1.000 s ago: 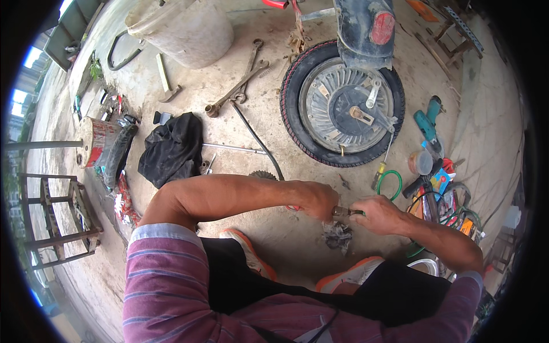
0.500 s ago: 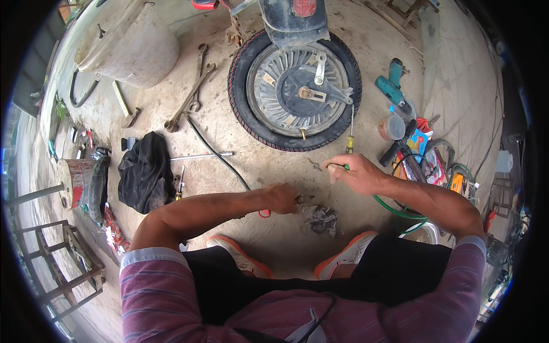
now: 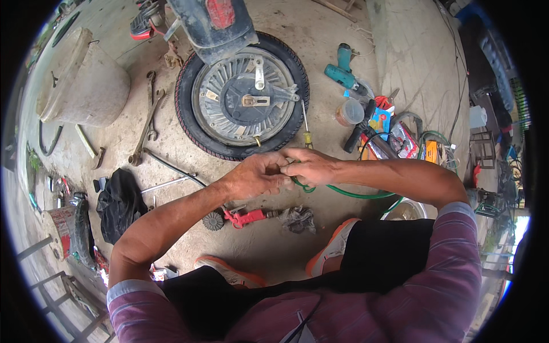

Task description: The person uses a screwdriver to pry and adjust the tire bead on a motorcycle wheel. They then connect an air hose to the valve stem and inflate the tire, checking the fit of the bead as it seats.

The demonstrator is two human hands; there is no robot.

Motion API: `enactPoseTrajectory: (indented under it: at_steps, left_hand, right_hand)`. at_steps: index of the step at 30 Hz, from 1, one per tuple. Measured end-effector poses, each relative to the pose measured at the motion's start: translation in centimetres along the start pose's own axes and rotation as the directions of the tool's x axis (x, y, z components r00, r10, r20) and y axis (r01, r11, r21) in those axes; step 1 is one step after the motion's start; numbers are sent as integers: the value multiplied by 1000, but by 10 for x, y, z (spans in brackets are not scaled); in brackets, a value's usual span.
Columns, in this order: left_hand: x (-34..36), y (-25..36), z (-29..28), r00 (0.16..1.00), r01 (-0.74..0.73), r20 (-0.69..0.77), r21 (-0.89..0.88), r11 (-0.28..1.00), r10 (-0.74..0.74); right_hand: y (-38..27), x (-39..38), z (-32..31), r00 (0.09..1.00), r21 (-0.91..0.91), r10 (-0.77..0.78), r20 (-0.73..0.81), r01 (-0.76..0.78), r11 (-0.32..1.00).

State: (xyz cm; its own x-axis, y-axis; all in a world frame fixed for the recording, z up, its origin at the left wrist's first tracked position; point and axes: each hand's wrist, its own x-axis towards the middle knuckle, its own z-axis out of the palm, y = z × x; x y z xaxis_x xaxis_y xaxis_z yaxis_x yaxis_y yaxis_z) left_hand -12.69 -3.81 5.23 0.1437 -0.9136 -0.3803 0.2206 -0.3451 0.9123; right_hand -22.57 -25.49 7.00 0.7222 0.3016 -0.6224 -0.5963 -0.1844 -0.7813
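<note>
My left hand and my right hand meet just below the wheel, fingers closed against each other. A thin green hose runs from the right into my right hand, which grips it; a short loop hangs beneath the fingers. What my left fingers pinch is hidden between the hands. Below them on the floor lies a red pistol-grip tool with a metal end. It touches or nearly touches a crumpled grey rag. A round ridged grey piece is at its left.
Ahead lies a tyred wheel under a muddy mudguard. A screwdriver rests by its right edge. Wrenches, a white bucket and a black cloth are left; a teal drill and a clear jar right.
My left hand has left the red tool on the floor and moved up to my right hand, uncovering the tool. The view has shifted right, so the wheel appears further left.
</note>
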Motion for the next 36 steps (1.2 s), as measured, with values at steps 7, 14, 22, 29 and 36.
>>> enactPoseTrajectory:
  at_steps: [7, 14, 22, 29, 36]
  left_hand:
    - [-5, -22, -5, 997, -5, -80, -54, 999, 0]
    - [-6, -16, -24, 962, 19, -261, -217, 976, -77]
    - [1, -19, -18, 950, -67, -311, -260, 963, -18]
    - [-7, -12, -17, 978, -137, -203, -457, 879, 47]
    - [-12, 1, -9, 974, -55, -218, -463, 885, -54]
  right_hand:
    - [-4, 4, 5, 997, 5, 77, 8, -77, 997]
    - [23, 13, -12, 911, -387, -387, -140, 309, 868]
    - [16, 2, 4, 965, -293, -205, -165, 150, 944]
    - [-2, -11, 6, 1000, -23, -14, 13, 15, 1000]
    - [-2, -14, 19, 983, -242, -165, -86, 140, 960]
